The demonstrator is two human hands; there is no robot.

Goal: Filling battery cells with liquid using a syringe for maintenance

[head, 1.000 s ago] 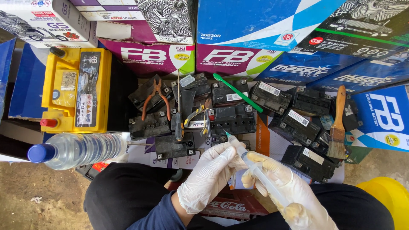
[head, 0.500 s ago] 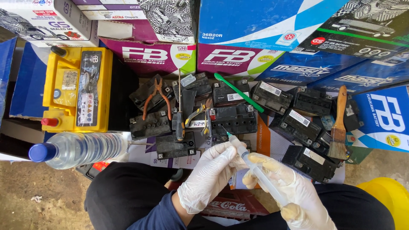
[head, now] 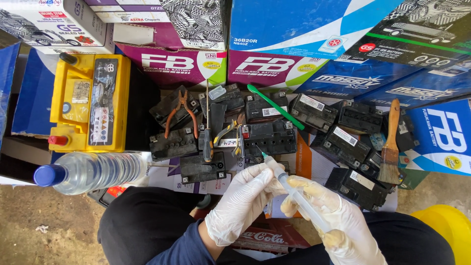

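White gloves cover both hands. The right hand [head: 338,221] grips a clear syringe [head: 294,194], and the left hand [head: 243,198] pinches near its tip. At twelve o'clock sits a small black battery [head: 267,138]; at nine, a water bottle [head: 91,172].

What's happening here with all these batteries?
A seated person in white gloves holds a syringe in both hands: the right hand grips the barrel and the left hand steadies it near the tip, which points at a small black battery. Pliers, a brush and a water bottle lie nearby.
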